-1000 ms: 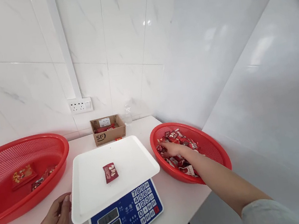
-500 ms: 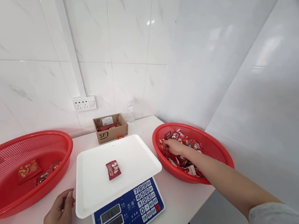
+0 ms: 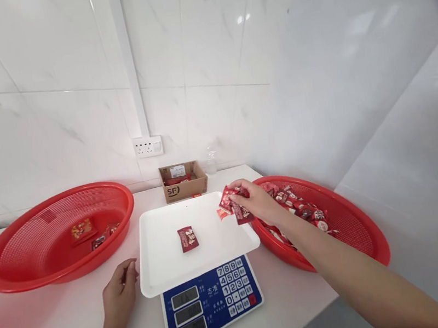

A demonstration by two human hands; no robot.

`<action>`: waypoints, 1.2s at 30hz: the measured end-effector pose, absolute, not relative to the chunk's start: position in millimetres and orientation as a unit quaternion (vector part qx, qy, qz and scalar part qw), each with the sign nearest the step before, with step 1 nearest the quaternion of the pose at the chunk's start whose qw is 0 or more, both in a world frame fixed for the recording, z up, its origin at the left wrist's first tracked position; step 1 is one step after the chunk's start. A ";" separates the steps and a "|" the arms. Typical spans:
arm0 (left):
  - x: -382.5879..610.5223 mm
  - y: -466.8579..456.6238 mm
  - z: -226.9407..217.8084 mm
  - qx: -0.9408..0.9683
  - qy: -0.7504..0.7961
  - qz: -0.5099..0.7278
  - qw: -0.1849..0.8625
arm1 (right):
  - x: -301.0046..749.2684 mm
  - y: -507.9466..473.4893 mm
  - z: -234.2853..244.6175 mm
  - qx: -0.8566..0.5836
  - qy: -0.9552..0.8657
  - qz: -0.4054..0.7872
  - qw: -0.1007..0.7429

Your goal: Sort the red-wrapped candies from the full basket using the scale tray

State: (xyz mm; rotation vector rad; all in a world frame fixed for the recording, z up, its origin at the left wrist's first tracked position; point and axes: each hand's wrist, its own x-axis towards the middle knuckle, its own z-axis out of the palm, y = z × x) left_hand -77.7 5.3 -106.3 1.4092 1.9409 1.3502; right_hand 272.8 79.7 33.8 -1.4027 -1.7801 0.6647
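Note:
My right hand (image 3: 256, 202) pinches several small red candy packets (image 3: 228, 198), one of them dark red, over the right side of the white scale tray (image 3: 165, 275). A single dark red candy packet (image 3: 188, 239) lies flat in the middle of that tray. Under the tray is the scale's blue panel (image 3: 214, 303), with displays and a keypad. Beside the tray's left edge, my left hand (image 3: 119, 296) rests low at the table, fingers curled in and nothing visible in them. To the right, a red basket (image 3: 358, 230) holds many wrapped candies (image 3: 310, 216), partly hidden by my right forearm.
Another red basket (image 3: 50, 199) on the left holds a few packets (image 3: 82, 230). Behind the tray stands an open cardboard box (image 3: 185, 190) with red packets inside, next to a clear plastic bottle (image 3: 210, 160). A wall socket (image 3: 148, 146) is above.
My right hand has come up out of the right basket with candy packets and moved left over the tray. The view has shifted left. My left hand stays beside the tray.

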 end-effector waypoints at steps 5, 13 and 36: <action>-79.5 3.3 -109.1 0.499 0.693 0.486 0.184 | 227.1 83.7 18.2 -0.506 -0.722 0.283 0.378; -77.3 2.9 -106.2 0.507 0.678 0.493 0.201 | 213.8 82.1 33.7 -0.493 -0.735 0.274 0.377; -78.4 3.9 -110.7 0.491 0.686 0.494 0.212 | 227.6 39.1 22.2 -0.511 -0.816 0.142 0.232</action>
